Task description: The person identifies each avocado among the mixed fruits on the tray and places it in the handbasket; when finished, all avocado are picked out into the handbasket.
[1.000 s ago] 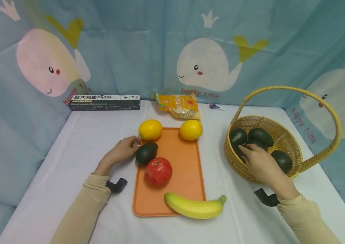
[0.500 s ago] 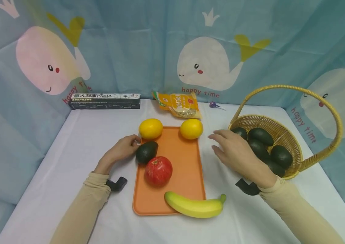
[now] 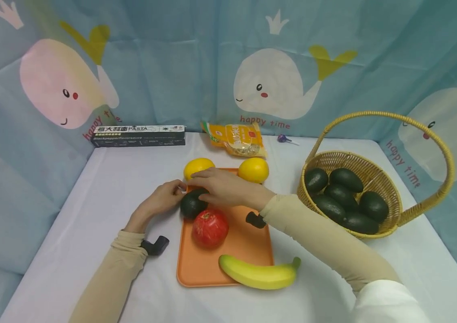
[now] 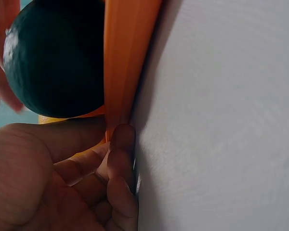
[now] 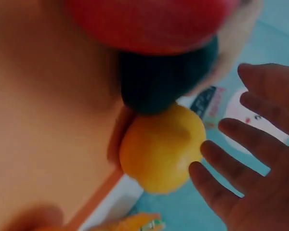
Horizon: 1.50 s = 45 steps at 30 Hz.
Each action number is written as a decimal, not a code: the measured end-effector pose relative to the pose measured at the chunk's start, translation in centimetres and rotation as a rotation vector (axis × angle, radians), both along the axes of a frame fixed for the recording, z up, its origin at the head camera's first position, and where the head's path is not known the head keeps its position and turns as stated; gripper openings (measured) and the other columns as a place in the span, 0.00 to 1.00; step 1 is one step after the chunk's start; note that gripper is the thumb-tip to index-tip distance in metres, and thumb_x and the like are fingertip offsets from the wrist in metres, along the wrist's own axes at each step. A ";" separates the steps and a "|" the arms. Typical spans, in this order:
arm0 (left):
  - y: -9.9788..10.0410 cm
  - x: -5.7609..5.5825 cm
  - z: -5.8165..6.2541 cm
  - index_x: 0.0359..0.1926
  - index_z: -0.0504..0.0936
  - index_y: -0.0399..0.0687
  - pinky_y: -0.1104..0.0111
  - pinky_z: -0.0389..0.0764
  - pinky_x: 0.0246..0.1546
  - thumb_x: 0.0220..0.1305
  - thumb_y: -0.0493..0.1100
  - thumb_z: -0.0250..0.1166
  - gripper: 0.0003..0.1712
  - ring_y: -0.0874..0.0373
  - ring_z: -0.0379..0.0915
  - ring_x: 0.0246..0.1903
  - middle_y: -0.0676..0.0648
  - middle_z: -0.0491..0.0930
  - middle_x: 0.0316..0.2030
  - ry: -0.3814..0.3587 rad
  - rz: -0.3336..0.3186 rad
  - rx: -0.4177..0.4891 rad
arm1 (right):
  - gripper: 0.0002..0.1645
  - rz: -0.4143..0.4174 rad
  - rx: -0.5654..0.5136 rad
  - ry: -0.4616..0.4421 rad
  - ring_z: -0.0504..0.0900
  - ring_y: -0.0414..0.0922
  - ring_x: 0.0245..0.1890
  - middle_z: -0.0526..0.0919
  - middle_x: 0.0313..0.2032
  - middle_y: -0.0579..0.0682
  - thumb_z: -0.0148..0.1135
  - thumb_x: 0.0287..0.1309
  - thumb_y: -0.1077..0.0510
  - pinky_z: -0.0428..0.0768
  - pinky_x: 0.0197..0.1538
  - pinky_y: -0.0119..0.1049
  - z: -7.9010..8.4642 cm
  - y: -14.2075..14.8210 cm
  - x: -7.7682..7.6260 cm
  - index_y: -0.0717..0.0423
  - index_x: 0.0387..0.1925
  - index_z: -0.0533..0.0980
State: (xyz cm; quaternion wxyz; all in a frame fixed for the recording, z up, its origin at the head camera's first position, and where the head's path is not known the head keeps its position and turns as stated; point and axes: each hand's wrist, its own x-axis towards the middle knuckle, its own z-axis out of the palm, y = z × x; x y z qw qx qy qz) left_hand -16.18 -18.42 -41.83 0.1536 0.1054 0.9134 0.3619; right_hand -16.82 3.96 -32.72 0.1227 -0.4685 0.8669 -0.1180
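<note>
The avocado (image 3: 193,205) lies on the orange tray (image 3: 248,244) at its left edge, between the pomegranate (image 3: 210,229) and the left-hand lemon (image 3: 199,167). Its dark, glossy skin suggests a firm, moderately light fruit, a little slippery and apt to roll; the surest hold is probably from above, across its widest part, without hard squeezing. The right hand (image 3: 228,187) hangs over it with a wide grip, fingers spread and holding nothing; the right wrist view shows it apart from the fruit. The left hand (image 3: 164,197) has a narrow grip, pinching the tray's rim between thumb and fingers. The tray looks thin and stiff, likely light, so its rim seems a sound place to steady it against the desk (image 3: 151,291).
</note>
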 end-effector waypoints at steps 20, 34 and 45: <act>-0.1 0.5 0.0 0.50 0.75 0.30 0.69 0.69 0.33 0.60 0.37 0.52 0.19 0.56 0.69 0.28 0.44 0.76 0.28 0.041 -0.027 0.054 | 0.33 -0.034 0.082 -0.035 0.77 0.41 0.49 0.82 0.51 0.43 0.69 0.54 0.40 0.74 0.57 0.35 -1.9 -2.2 -0.6 0.49 0.58 0.74; 0.0 -0.2 0.1 0.56 0.74 0.35 0.68 0.69 0.34 0.68 0.45 0.57 0.21 0.55 0.70 0.31 0.43 0.78 0.33 -0.053 0.017 -0.019 | 0.36 -0.506 -0.369 0.222 0.75 0.49 0.55 0.78 0.56 0.52 0.70 0.55 0.44 0.76 0.56 0.50 2.7 14.8 5.8 0.48 0.64 0.72; 0.0 0.0 0.0 0.55 0.74 0.35 0.68 0.68 0.34 0.68 0.45 0.57 0.20 0.56 0.69 0.31 0.44 0.77 0.32 -0.045 0.015 -0.002 | 0.38 -0.825 -0.121 0.309 0.73 0.65 0.47 0.78 0.49 0.67 0.70 0.54 0.45 0.70 0.43 0.61 1.5 26.0 10.7 0.62 0.61 0.71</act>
